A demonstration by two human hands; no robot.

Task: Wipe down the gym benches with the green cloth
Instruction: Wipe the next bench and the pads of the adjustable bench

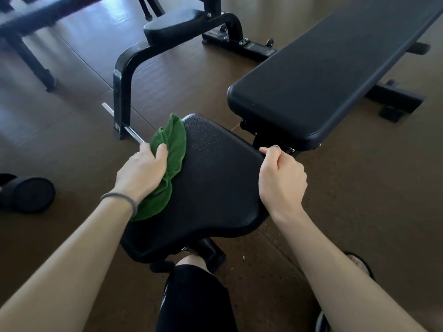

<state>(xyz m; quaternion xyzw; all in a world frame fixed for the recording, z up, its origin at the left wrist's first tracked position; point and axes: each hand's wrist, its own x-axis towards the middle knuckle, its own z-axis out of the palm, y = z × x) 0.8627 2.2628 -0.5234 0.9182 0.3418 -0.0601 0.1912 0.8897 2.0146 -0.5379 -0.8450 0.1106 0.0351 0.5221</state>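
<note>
A black padded seat pad of a gym bench sits right in front of me. Its long black back pad runs off to the upper right. My left hand presses a bunched green cloth against the seat pad's left edge. The cloth drapes from the pad's far left corner down past my wrist. My right hand is curled over the seat pad's right edge, gripping it.
A second machine with a small black pad and a curved black frame stands ahead on the left. A black dumbbell lies on the brown floor at the left. My knee is under the seat.
</note>
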